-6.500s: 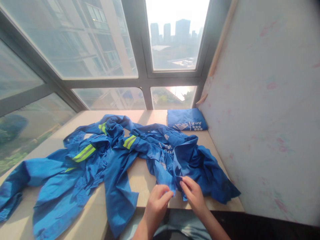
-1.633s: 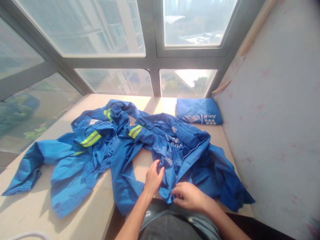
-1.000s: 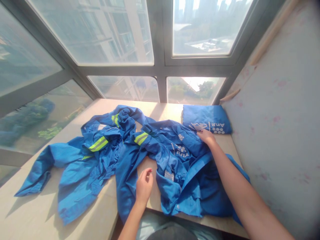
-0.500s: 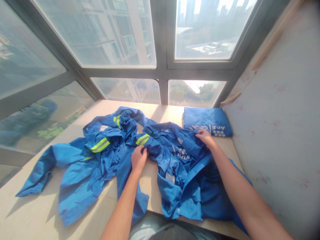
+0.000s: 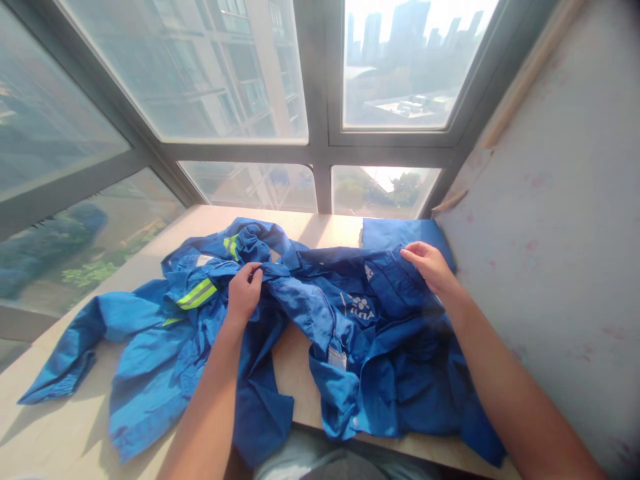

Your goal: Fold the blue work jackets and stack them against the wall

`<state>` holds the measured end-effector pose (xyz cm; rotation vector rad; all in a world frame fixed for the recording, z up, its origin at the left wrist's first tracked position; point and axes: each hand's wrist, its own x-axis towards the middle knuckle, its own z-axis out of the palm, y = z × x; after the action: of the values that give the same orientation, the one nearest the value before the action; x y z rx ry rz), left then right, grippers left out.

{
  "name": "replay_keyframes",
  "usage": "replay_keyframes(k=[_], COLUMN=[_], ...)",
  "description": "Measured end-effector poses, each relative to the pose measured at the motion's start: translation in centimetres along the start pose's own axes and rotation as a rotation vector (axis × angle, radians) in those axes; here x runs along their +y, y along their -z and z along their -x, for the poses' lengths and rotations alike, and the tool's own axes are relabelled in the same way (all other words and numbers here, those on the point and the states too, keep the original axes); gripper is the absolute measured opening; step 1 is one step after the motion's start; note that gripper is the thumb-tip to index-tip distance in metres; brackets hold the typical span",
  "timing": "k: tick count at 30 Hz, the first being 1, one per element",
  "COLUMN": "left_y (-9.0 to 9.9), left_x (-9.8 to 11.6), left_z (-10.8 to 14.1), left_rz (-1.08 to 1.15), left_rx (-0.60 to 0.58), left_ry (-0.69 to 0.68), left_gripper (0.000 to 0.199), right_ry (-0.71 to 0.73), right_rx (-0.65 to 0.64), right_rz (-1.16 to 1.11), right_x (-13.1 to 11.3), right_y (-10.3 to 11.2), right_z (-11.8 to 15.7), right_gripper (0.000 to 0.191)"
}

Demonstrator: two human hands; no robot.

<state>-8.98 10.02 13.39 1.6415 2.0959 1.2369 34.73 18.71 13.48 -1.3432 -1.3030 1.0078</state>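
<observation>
A crumpled blue work jacket [image 5: 390, 373] with white lettering and a pale label lies across the near right of the wooden surface. My left hand [image 5: 245, 291] pinches its cloth on the left, with the fingers closed. At its upper right edge, my right hand [image 5: 429, 267] grips the same jacket between thumb and fingers. The cloth is stretched between both hands. A second blue jacket [image 5: 150, 360] with yellow-green reflective bands lies rumpled on the left, partly overlapped by my left forearm.
A folded blue garment [image 5: 400, 231] rests at the back right, partly covered by the held jacket. Windows [image 5: 260, 153] rise behind the wooden surface [image 5: 320, 230]. A pale wall [image 5: 550, 267] stands close on the right.
My left hand has moved left and up, pulling the jacket's cloth with it. My right hand has shifted slightly right and up, and the jacket's upper edge now covers more of the folded garment.
</observation>
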Motion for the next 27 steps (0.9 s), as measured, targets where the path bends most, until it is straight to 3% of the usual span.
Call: replay_keyframes(k=[3,6,8,10,11,13,16,18,21,24,27], left_y=[2.7,5.1,5.4,4.2,3.1,0.2,-3.7,-5.0,-5.3,-5.4,-6.9], left_x=[2.0,5.3,7.6,9.2,9.4,8.6,5.0,2.6,1.1,2.2,4.3], left_z=[-2.0,-2.2,-0.8,1.9,3.7,7.6,13.2,15.5,15.9,13.6,10.8], left_rz=[0.006,0.027,0.056,0.047,0.013,-0.129,-0.359,-0.430,-0.411,-0.345,-0.313], left_rx=[0.098,0.189,0.202,0.124,0.024,-0.323,-0.697,-0.756,-0.750,-0.633,-0.503], left_ry=[-0.039,-0.105,-0.203,-0.317,-0.359,-0.420,-0.392,-0.342,-0.269,-0.226,-0.239], left_gripper=[0.030,0.029,0.028,0.024,0.022,0.017,0.010,0.014,0.016,0.020,0.019], right_ry=[0.108,0.228,0.296,0.313,0.295,0.212,0.055,-0.017,-0.080,-0.121,-0.170], right_rx=[0.214,0.434,0.508,0.483,0.438,0.313,0.129,0.030,-0.047,-0.080,-0.110], right_rz=[-0.049,-0.116,-0.124,-0.094,-0.072,-0.023,0.053,0.114,0.139,0.105,0.042], right_x=[-2.4,-5.1,-6.3,-6.5,-6.0,-4.0,0.7,3.9,7.5,9.8,11.3], right_y=[0.9,1.3,0.9,-0.2,-1.0,-2.8,-5.1,-6.1,-7.1,-7.7,-8.2], right_z=[0.0,0.9,2.4,4.6,5.8,8.2,11.3,12.9,14.5,15.3,15.8], right_gripper=[0.041,0.036,0.032,0.029,0.030,0.033,0.041,0.043,0.044,0.045,0.048])
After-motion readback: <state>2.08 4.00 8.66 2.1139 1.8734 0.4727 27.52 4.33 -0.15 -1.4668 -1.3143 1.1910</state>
